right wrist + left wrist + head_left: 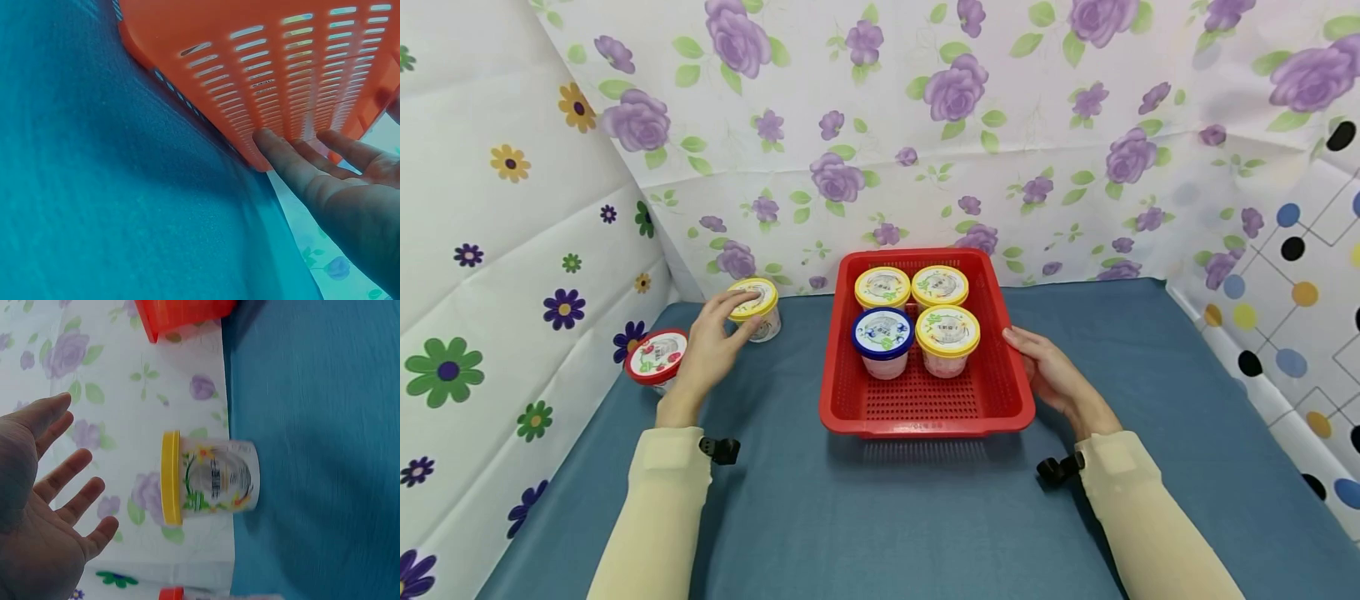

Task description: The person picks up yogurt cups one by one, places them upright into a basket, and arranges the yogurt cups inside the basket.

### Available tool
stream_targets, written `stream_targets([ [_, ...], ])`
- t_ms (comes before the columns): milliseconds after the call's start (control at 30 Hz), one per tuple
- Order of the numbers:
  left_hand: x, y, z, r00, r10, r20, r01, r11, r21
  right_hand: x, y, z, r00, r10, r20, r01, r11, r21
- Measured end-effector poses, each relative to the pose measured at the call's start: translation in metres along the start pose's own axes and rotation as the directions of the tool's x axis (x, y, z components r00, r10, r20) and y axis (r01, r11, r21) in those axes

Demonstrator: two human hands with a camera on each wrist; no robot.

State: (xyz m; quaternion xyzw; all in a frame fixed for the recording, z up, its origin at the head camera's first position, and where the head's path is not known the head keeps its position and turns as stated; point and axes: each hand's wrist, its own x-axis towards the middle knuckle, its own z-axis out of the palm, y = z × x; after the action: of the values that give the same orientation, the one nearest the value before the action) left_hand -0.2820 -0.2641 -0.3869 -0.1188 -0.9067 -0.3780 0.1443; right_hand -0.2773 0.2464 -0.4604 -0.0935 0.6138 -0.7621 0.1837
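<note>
A paper cup with a yellow lid (765, 322) stands at the back left of the table. My left hand (709, 342) is beside it; in the left wrist view its fingers are spread above the yellow lid (170, 478), with a gap between them. Left of that hand stands a cup with a red lid (657, 354). My right hand (1052, 372) holds the right side of the red plastic basket (925, 427), thumb at the rim and fingers (284, 156) against the slotted outer wall. Inside the basket are three yellow-lidded cups (947, 333) and a blue-lidded cup (883, 337).
A blue-grey cloth (925, 525) covers the table. Flower-patterned sheets (880, 108) hang behind and at the left, with a dotted sheet (1285, 333) at the right. Each wrist wears a small black camera (722, 450).
</note>
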Motion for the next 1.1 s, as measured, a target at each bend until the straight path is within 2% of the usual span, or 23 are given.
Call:
stream_targets([
  [333,-0.019,-0.018,-0.031,0.997,-0.047,-0.054,0.049,0.998,0.039,0.003,0.003,0.000,1.000,0.010,0.003,-0.010,1.000,0.002],
  [533,-0.030,-0.031,-0.046,0.995,-0.054,-0.082,0.058,0.997,0.049,0.001,0.002,-0.001,1.000,0.004,0.004,-0.004,1.000,-0.004],
  [900,-0.044,-0.047,-0.055,0.993,-0.055,-0.106,0.064,0.995,0.078,0.001,0.001,0.000,1.000,-0.009,0.009,0.009,1.000,-0.029],
  [1100,-0.048,-0.050,-0.057,0.992,-0.088,-0.095,0.095,0.993,0.074,0.002,0.002,0.001,1.000,-0.010,-0.003,0.010,0.999,-0.044],
])
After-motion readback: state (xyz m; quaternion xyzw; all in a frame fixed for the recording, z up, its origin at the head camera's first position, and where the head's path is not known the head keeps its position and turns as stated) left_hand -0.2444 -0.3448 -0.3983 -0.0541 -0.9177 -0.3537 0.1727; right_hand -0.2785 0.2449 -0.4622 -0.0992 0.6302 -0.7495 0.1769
